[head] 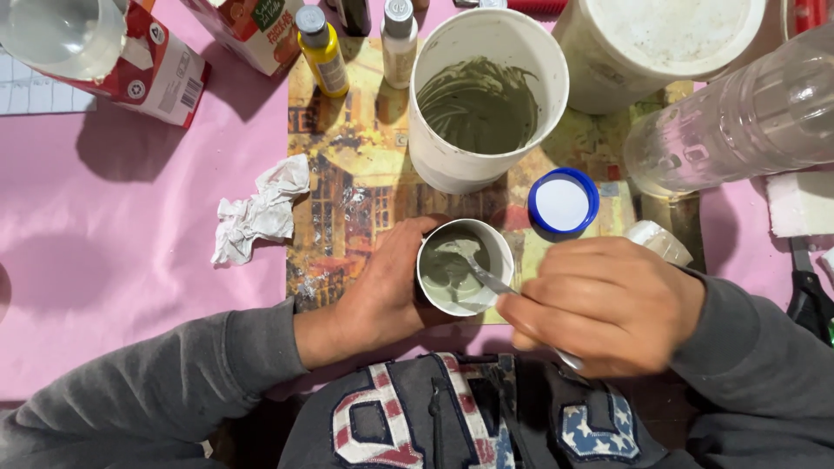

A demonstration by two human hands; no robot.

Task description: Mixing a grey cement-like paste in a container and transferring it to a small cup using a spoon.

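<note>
— Up close, where does the small white cup (pixel 465 267) sit?
— Just in front of the big white tub (pixel 482 95) of green paste, wrapped by the left hand (pixel 382 291).
— And the metal spoon (pixel 486 278)?
— Pinched in the closed right hand (pixel 604 304); its handle slants from the cup's right rim down toward that hand, bowl in the grey-green mix.

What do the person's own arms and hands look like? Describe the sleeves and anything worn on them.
Both arms are covered by long grey sleeves of soft, sweatshirt-like fabric, the left sleeve and the right sleeve each ending at the wrist. The left hand and right hand are bare: no gloves, rings, watch or bracelet show. The sleeves are plain, without markings.
</note>
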